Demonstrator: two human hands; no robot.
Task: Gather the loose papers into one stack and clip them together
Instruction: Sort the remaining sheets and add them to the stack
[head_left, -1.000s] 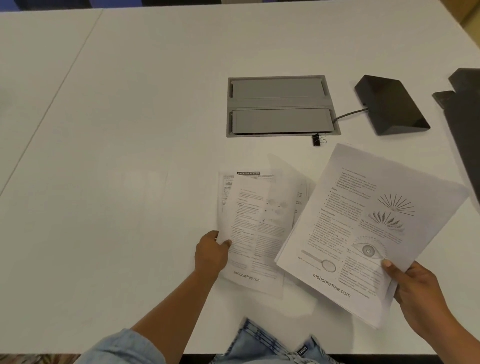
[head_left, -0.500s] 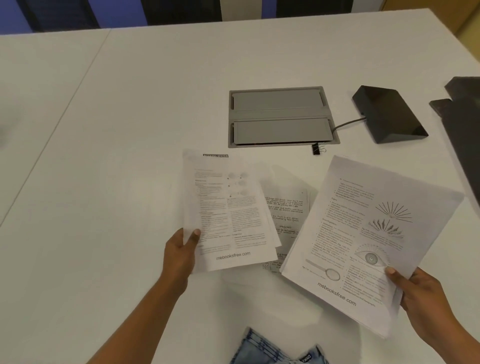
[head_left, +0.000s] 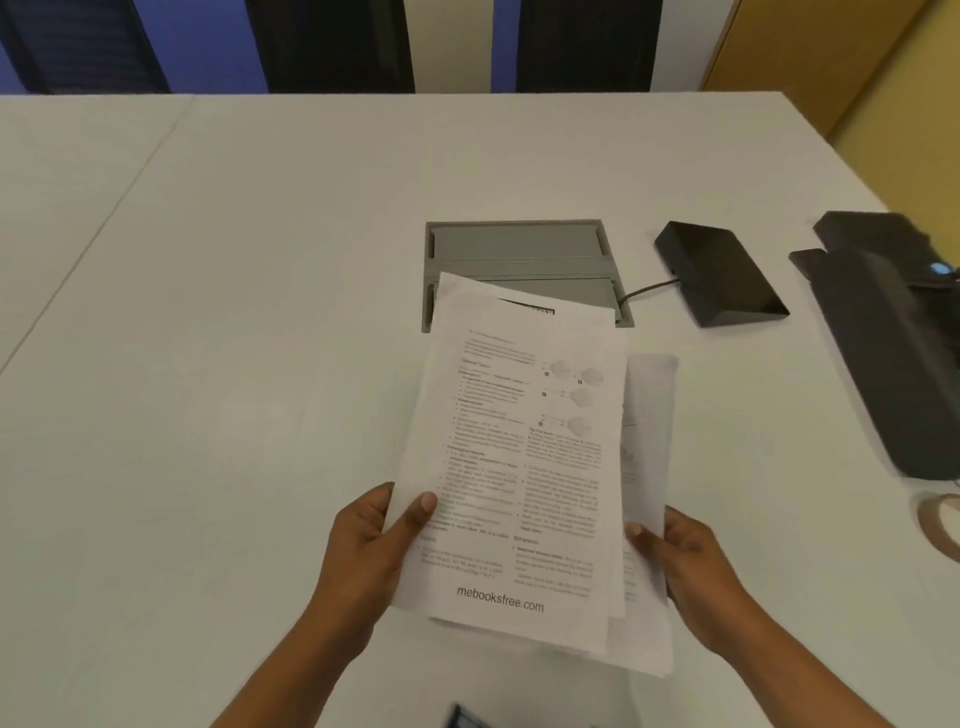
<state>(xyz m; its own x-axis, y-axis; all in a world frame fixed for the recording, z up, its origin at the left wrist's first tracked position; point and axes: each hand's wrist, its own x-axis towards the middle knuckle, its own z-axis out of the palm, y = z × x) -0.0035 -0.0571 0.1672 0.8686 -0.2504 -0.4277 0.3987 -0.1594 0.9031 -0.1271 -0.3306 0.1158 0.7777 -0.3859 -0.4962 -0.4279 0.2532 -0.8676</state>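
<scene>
Holding one uneven stack of papers (head_left: 519, 467) between both hands above the white table (head_left: 234, 364): left hand (head_left: 374, 545) pinching its lower left edge, thumb on top; right hand (head_left: 685, 566) gripping the lower right edge. Top sheet printed in two columns, footer "mebooksfree.com"; lower sheets jutting out toward the right hand.

From here I read the papers (head_left: 524, 467) as thin matt white sheets with grey print. The table (head_left: 234, 312) looks smooth, matt and pale (laminate, I think). Its hatch (head_left: 514, 249) seems brushed grey metal. Near the right edge, the black box (head_left: 719, 273) is glossy plastic on top.
</scene>
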